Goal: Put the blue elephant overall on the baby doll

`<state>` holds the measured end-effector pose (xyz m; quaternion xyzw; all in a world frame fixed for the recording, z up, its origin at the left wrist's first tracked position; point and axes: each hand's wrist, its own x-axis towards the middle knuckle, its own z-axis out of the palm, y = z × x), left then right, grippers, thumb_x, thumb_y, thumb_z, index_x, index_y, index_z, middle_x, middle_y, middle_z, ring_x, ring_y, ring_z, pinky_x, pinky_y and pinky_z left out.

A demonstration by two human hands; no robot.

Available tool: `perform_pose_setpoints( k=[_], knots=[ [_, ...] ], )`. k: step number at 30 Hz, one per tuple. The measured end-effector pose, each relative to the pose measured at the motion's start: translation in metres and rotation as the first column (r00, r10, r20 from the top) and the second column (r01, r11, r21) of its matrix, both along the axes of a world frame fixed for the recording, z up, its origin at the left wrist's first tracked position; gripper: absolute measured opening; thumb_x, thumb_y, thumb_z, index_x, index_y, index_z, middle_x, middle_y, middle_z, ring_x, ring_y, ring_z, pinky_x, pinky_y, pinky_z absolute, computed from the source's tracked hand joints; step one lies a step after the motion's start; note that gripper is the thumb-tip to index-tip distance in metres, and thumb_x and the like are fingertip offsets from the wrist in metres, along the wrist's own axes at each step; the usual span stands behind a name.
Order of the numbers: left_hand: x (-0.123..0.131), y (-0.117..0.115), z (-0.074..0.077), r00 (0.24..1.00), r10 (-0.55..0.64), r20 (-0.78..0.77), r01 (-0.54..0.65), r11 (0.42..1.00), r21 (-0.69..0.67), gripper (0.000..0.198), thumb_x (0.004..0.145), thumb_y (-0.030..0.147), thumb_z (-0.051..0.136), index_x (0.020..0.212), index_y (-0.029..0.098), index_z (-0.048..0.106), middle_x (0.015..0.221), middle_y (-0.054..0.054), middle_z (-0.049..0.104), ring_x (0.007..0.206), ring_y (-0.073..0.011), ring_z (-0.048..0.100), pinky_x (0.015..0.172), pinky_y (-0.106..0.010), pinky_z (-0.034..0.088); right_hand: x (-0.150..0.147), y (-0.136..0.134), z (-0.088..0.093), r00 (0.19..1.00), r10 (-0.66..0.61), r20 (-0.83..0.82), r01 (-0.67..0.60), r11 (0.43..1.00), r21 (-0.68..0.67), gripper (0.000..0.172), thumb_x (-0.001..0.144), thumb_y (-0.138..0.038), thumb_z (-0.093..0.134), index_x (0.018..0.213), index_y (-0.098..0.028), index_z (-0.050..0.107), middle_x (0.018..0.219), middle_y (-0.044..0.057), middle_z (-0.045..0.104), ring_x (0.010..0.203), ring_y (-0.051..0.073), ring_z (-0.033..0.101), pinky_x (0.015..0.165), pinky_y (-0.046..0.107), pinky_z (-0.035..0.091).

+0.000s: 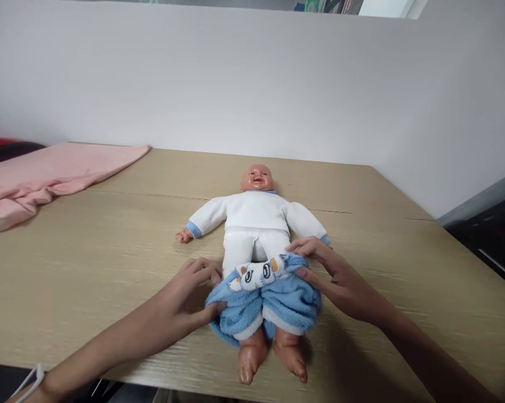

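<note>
A baby doll (257,210) lies on its back, head away from me, in a white long-sleeved top with blue cuffs and white leggings. Blue fleecy pants (292,302) with white hems and an embroidered cartoon face sit bunched round its lower legs, and the bare feet stick out below. My left hand (189,296) grips the left side of the pants between thumb and fingers. On the opposite side, my right hand (325,274) pinches the waistband near the doll's thigh.
A pink cloth (59,173) is spread at the left of the wooden table (109,268). Behind the table rises a white wall (235,78). Something red and black (9,148) lies at the far left, and a dark object (491,240) stands beyond the right edge.
</note>
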<state>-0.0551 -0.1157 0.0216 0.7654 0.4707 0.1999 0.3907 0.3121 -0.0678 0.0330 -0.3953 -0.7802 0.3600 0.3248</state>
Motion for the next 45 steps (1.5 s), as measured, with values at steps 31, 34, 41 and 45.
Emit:
perform_pose_setpoints(
  k=[31,34,41,45],
  knots=[
    [0.036,0.112,-0.036,0.860,0.238,0.452,-0.351,0.918,0.185,0.023,0.104,0.047,0.071,0.106,0.024,0.068,0.117,-0.004,0.064,0.116,-0.0247,0.061,0.100,-0.035,0.047,-0.041,0.078,-0.030,0.955,-0.296,-0.031,0.292,0.912,0.289,0.015,0.103,-0.041,0.061,0.102,-0.027,0.057,0.102,0.006,0.066,0.098,0.029,0.061,0.091,0.044,0.047],
    [0.034,0.120,-0.033,0.833,0.260,0.487,-0.325,0.945,0.051,0.028,0.104,0.052,0.071,0.105,0.025,0.065,0.106,-0.001,0.064,0.102,-0.0220,0.061,0.091,-0.033,0.047,-0.043,0.082,-0.034,0.941,-0.324,-0.094,0.335,0.928,0.163,0.018,0.104,-0.045,0.060,0.102,-0.028,0.055,0.094,0.003,0.063,0.093,0.028,0.060,0.090,0.042,0.046],
    [0.042,0.163,-0.031,0.758,0.312,0.572,-0.168,0.942,-0.291,0.054,0.086,0.066,0.088,0.105,0.019,0.070,0.098,-0.003,0.070,0.092,-0.0227,0.063,0.083,-0.033,0.046,-0.041,0.118,-0.045,0.920,-0.353,-0.173,0.338,0.935,-0.110,0.037,0.104,-0.067,0.059,0.104,-0.030,0.051,0.076,-0.005,0.059,0.068,0.022,0.055,0.063,0.033,0.044],
    [0.033,0.159,-0.039,0.780,0.284,0.558,-0.166,0.953,-0.253,0.047,0.090,0.063,0.087,0.105,0.020,0.074,0.102,-0.003,0.072,0.099,-0.0244,0.065,0.090,-0.034,0.049,-0.027,0.109,-0.049,0.934,-0.323,-0.152,0.299,0.941,-0.161,0.040,0.096,-0.065,0.073,0.095,-0.027,0.061,0.087,0.000,0.070,0.084,0.024,0.065,0.077,0.036,0.053]
  ],
)
